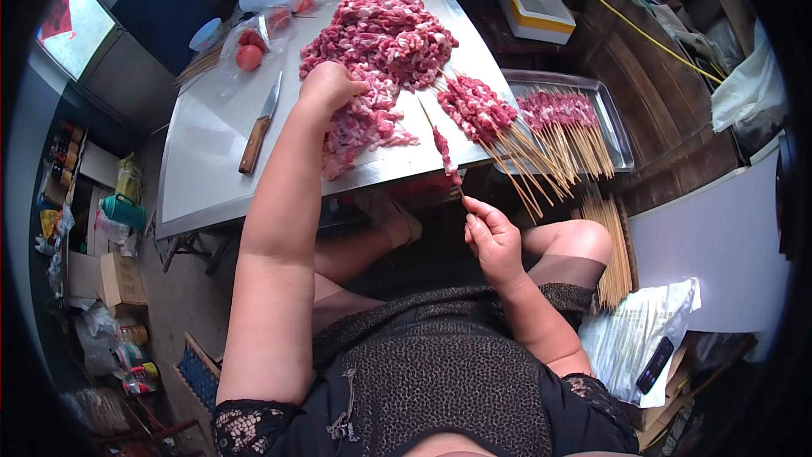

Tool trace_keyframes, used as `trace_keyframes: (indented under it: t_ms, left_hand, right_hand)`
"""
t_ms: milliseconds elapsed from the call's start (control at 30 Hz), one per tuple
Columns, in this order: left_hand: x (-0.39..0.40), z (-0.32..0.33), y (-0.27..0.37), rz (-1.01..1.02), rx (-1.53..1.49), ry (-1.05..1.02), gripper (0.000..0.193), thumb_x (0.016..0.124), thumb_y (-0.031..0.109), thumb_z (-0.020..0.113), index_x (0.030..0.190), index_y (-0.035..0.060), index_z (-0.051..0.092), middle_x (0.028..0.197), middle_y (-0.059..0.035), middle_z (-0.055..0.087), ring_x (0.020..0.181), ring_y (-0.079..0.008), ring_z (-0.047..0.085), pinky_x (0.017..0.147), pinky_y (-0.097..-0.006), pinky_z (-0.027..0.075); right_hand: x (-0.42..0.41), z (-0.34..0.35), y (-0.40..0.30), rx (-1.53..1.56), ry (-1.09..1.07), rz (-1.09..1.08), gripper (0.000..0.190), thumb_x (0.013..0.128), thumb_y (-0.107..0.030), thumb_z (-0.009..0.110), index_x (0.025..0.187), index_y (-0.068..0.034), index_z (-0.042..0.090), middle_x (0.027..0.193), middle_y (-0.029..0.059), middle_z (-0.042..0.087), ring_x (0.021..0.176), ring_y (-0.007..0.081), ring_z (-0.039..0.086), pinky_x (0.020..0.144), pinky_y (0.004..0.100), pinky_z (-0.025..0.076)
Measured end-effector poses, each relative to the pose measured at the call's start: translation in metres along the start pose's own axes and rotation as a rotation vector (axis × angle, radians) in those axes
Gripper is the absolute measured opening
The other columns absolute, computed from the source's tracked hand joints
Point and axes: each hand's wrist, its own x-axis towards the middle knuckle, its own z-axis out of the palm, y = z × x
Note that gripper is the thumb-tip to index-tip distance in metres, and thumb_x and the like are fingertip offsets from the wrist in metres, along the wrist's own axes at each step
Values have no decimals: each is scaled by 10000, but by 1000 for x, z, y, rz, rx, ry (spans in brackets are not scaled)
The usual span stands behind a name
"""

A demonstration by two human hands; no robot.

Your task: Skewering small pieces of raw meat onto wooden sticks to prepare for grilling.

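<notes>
My right hand [495,238] pinches the lower end of a thin wooden skewer that bears several pieces of raw meat [445,153]; its pointed tip rises above the meat, near the table edge. My left hand [333,87] rests at the left side of a large heap of cut raw meat [380,32], fingers curled against the pieces; whether it pinches one is hidden. Right of the heap, loaded skewers [479,108] lie piled with their bare sticks over the table's edge. More loaded skewers [558,111] lie in rows in a metal tray [625,133].
A knife with a wooden handle [255,143] lies left of my left arm on the table [196,158]. Behind it are tomatoes [248,58] in a plastic bag. Bare skewers [606,254] fill a box by my right knee. A phone [654,365] lies on a white bag.
</notes>
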Motion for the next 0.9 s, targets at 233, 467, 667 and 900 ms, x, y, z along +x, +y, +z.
trace_keyframes:
  t_ms: [233, 467, 667, 900]
  left_hand:
    - [-21, -9, 1, 98, -516, 42, 156, 802, 112, 679, 928, 19, 671, 794, -33, 653, 724, -91, 594, 631, -242, 467]
    - [-14, -4, -13, 200, -453, 255, 188, 817, 119, 619, 972, 26, 669, 868, -110, 690, 749, -153, 652, 702, -269, 497]
    - [-3, 2, 8, 197, -340, 277, 184, 807, 153, 627, 960, 73, 690, 860, -96, 690, 748, -180, 658, 710, -296, 503]
    - [31, 19, 44, 154, -346, 303, 218, 825, 209, 650, 968, 47, 679, 830, -113, 683, 715, -164, 639, 692, -300, 489]
  right_hand:
    - [-4, 0, 2, 5, -6, -41, 271, 922, -59, 506, 1187, -24, 547, 710, -27, 534, 545, 6, 407, 477, 141, 313]
    - [-18, -6, -13, 59, -31, -56, 274, 922, -57, 503, 1188, -17, 549, 716, -26, 533, 566, 6, 413, 499, 146, 324]
    - [-18, -23, -10, 27, -12, -51, 274, 919, -55, 505, 1183, 2, 551, 721, -25, 532, 591, 14, 438, 531, 155, 355]
    - [-3, -31, 3, -49, -17, 50, 231, 902, -121, 580, 1093, 4, 608, 705, -50, 538, 589, 15, 453, 531, 163, 383]
